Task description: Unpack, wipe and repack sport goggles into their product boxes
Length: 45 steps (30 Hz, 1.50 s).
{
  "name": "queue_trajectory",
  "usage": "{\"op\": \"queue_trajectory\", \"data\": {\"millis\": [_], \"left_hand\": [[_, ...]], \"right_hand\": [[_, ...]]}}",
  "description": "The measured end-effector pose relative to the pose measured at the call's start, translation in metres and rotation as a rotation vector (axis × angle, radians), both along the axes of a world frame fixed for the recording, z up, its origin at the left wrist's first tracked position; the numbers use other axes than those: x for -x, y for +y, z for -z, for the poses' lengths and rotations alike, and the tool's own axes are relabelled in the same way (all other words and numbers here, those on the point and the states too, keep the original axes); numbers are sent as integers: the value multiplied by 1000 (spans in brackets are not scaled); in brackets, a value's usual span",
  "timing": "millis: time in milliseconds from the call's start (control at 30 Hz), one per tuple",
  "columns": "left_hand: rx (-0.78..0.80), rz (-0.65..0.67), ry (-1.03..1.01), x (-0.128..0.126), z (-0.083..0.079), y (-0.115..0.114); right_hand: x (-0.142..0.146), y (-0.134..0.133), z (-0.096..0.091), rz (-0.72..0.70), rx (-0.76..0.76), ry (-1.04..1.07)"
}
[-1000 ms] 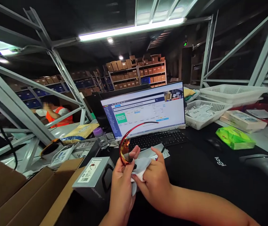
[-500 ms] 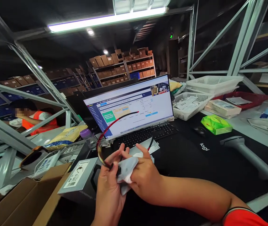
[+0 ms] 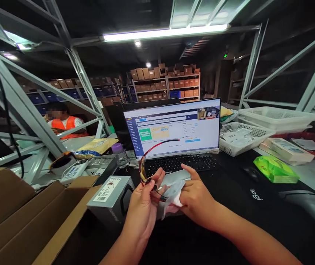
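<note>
In front of the keyboard, my left hand (image 3: 143,206) is closed on a pair of glasses (image 3: 143,165). One thin, curved red-and-black temple rises from it and sweeps right across the monitor. My right hand (image 3: 197,193) grips a pale grey-white cloth (image 3: 174,191) beside the glasses, with its index finger raised. Part of the frame lies hidden behind my fingers and the cloth. Left of my hands stands a grey box (image 3: 110,197) with a white label. Behind them is a light flat packet (image 3: 175,176) near the keyboard (image 3: 179,164).
A monitor (image 3: 174,129) stands ahead. An open carton (image 3: 10,217) fills the lower left. To the right are a green packet (image 3: 276,169), a grey scanner (image 3: 302,198), a mouse (image 3: 249,173) and white baskets (image 3: 245,138). A person in an orange vest (image 3: 69,123) sits beyond the rack.
The view has swung left. My right hand has drawn the cloth away from my left hand, opening a gap between them. The glasses remain in my left hand.
</note>
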State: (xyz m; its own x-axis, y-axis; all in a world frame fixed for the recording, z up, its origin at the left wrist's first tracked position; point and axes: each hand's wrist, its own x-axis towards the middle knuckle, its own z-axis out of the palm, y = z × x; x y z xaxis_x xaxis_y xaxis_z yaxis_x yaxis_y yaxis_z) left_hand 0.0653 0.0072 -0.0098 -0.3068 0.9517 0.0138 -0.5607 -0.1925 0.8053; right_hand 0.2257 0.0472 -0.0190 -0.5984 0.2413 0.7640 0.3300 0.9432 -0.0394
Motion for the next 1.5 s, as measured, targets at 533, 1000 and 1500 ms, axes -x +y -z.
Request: {"op": "queue_trajectory", "data": {"millis": [533, 1000, 1500], "left_hand": [[-56, 59, 24, -11, 7, -17], [72, 190, -56, 0, -3, -14], [218, 222, -321, 17, -6, 12]], "right_hand": [[27, -21, 20, -11, 96, 342], [-2, -4, 8, -82, -213, 169], [-56, 35, -22, -25, 63, 214]]}}
